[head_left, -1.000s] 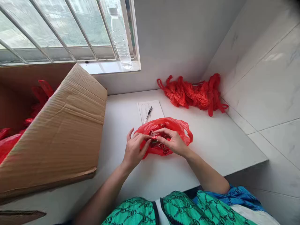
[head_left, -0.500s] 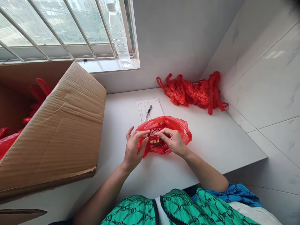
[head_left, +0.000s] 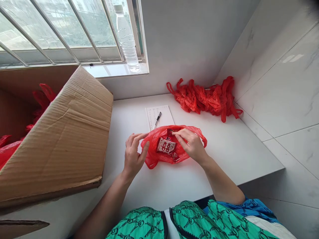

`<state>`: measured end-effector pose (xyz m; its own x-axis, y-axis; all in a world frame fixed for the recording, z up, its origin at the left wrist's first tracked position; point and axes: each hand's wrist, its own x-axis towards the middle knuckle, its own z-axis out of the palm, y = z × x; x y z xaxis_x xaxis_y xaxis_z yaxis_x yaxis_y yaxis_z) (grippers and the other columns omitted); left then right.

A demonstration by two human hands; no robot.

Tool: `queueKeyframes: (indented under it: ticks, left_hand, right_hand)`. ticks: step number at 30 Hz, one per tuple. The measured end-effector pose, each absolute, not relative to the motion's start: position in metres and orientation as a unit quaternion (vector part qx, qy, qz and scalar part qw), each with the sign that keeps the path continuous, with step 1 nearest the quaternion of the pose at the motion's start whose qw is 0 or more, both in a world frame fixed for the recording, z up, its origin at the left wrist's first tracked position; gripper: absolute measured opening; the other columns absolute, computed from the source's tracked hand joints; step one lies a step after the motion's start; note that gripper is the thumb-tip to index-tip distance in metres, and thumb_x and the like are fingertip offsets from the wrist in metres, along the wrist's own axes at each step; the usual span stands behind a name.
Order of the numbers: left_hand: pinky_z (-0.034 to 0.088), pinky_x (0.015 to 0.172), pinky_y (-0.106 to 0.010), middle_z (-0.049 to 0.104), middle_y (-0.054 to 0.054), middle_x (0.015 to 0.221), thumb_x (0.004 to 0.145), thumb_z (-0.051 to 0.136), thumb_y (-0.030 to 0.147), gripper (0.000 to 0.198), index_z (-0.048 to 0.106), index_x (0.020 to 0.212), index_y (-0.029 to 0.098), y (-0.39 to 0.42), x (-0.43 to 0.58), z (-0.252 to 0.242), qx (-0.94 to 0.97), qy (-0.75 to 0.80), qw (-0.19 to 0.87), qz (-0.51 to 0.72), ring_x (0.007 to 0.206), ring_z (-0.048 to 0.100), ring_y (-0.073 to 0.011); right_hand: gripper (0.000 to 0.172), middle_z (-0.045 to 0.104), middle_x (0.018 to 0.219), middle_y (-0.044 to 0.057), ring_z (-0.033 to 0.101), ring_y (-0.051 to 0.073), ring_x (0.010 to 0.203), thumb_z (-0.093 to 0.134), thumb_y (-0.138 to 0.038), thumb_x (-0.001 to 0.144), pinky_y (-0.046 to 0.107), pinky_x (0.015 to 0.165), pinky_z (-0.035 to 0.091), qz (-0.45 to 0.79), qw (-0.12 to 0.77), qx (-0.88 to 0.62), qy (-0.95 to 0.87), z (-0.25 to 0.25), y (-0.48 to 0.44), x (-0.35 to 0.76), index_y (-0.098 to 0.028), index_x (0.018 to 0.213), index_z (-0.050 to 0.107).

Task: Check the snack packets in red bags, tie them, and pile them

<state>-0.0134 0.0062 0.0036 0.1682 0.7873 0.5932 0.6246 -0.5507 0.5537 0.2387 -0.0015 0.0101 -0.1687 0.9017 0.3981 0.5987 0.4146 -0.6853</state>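
Observation:
A thin red plastic bag (head_left: 159, 161) lies opened out on the white table in front of me. Inside it are a packet (head_left: 166, 145) with a white and red printed face and a few dark red wrapped pieces. My left hand (head_left: 134, 152) is at the bag's left rim, thumb and fingers apart, the fingertips against the plastic. Over the bag's right side, my right hand (head_left: 190, 144) has its fingertips pinched at a small dark red packet (head_left: 170, 132).
A cardboard box (head_left: 74, 139) holding red bags (head_left: 45, 96) stands at the left. Behind the bag lies a printed sheet (head_left: 165, 114) with a pen (head_left: 157, 119). Bunched red bags (head_left: 204, 98) rest against the wall. A clear bottle (head_left: 128, 44) stands on the windowsill.
My hands have moved apart, the left one leftward to the bag's rim and the right one slightly rightward. The white-and-red packet now lies face up in the bag, away from my fingers.

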Motion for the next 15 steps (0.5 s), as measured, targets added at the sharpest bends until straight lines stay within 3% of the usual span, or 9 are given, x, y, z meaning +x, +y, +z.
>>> queueKeyframes:
  ticks: [2, 4, 8, 11, 15]
  left_hand:
    - [0.048, 0.09, -0.034, 0.062, -0.005, 0.104, 0.093, 0.058, 0.018, 0.025, 0.062, 0.117, 0.023, 0.001, -0.018, 0.006, 0.766, 0.467, 0.083, 0.433, 0.097, 0.061, -0.0182]
    - [0.047, 0.078, -0.029, 0.062, -0.003, 0.096, 0.094, 0.056, 0.016, 0.024, 0.063, 0.115, 0.025, -0.008, -0.022, 0.005, 0.806, 0.441, 0.077, 0.387, 0.086, 0.061, -0.0162]
    - [0.043, 0.074, -0.032, 0.065, -0.003, 0.099, 0.093, 0.06, 0.026, 0.031, 0.059, 0.124, 0.026, -0.029, -0.023, -0.011, 0.895, 0.396, 0.052, 0.198, 0.084, 0.061, -0.0192]
    - [0.044, 0.077, -0.035, 0.064, -0.007, 0.108, 0.09, 0.064, 0.031, 0.044, 0.053, 0.132, 0.023, -0.036, -0.025, -0.024, 0.9, 0.419, 0.025, 0.113, 0.089, 0.062, -0.0223]
    - [0.043, 0.077, -0.035, 0.066, -0.006, 0.104, 0.094, 0.052, 0.016, 0.037, 0.055, 0.13, 0.024, -0.034, -0.033, -0.02, 0.898, 0.424, -0.008, 0.115, 0.09, 0.062, -0.0211]
  right_hand:
    - [0.028, 0.071, 0.082, 0.002, 0.068, 0.019, 0.077, 0.047, -0.039, 0.1, 0.031, 0.069, 0.049, 0.19, 0.292, -0.533, -0.771, 0.01, -0.006, 0.238, -0.022, 0.089, 0.066]
    - [0.025, 0.069, 0.071, 0.001, 0.066, 0.02, 0.065, 0.059, -0.045, 0.093, 0.03, 0.056, 0.042, 0.173, 0.172, -0.566, -0.788, 0.008, -0.011, 0.234, -0.02, 0.087, 0.062]
    - [0.034, 0.071, 0.08, 0.004, 0.069, 0.026, 0.073, 0.074, -0.038, 0.08, 0.029, 0.051, 0.034, 0.138, 0.049, -0.576, -0.804, -0.001, -0.015, 0.225, -0.017, 0.1, 0.056]
    - [0.026, 0.072, 0.087, 0.002, 0.07, 0.023, 0.077, 0.069, -0.03, 0.084, 0.027, 0.054, 0.038, 0.167, 0.092, -0.561, -0.806, 0.001, -0.014, 0.225, -0.02, 0.103, 0.054]
    - [0.022, 0.071, 0.098, 0.004, 0.068, 0.018, 0.076, 0.061, -0.032, 0.093, 0.029, 0.066, 0.048, 0.142, 0.276, -0.572, -0.759, 0.02, -0.019, 0.235, -0.022, 0.11, 0.054]
